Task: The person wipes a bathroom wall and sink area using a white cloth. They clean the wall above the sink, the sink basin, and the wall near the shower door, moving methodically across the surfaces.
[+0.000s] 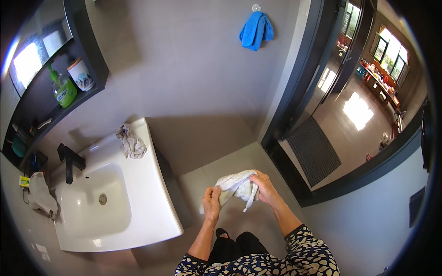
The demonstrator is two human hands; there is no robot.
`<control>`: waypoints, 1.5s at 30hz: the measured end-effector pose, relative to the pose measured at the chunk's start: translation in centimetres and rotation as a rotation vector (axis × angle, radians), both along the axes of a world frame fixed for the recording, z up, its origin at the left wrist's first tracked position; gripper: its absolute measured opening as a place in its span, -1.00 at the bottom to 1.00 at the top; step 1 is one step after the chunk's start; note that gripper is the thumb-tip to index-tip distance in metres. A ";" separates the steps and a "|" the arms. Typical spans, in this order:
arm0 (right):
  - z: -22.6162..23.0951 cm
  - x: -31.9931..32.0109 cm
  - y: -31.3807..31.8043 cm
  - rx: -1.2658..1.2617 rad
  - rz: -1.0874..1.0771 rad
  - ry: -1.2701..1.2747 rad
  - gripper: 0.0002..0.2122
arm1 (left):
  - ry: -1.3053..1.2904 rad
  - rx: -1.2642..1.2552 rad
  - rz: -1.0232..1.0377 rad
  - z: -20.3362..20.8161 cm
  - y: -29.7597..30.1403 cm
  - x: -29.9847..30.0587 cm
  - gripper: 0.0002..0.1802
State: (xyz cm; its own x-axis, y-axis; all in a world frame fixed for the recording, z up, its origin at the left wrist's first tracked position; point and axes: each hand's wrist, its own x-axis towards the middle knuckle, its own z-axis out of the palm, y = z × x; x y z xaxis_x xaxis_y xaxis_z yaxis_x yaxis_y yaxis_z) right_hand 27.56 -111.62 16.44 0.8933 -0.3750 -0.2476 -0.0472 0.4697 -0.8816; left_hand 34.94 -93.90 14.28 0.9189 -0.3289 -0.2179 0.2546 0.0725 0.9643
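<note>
A pale, crumpled cloth (236, 185) is stretched between my two hands, above the floor and to the right of the washbasin. My left hand (211, 202) is closed on its left end, fingers curled into the fabric. On the other side my right hand (264, 186) grips the bunched right end, and a loose corner hangs down beside it. A second crumpled greyish cloth (132, 141) lies on the back right corner of the white washbasin (152, 198), apart from my hands.
A black faucet (70, 162) rises over the basin. The dark shelf (92, 94) holds a green pump bottle (64, 89) and a white cup (81, 75). A blue towel (256, 31) hangs on the wall. At right, a doorway has a dark ribbed mat (314, 152).
</note>
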 end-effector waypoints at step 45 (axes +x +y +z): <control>34.8 41.4 -23.6 -1.626 -1.115 -0.799 -0.54 | -1.875 1.064 0.956 29.0 -16.3 41.1 -0.33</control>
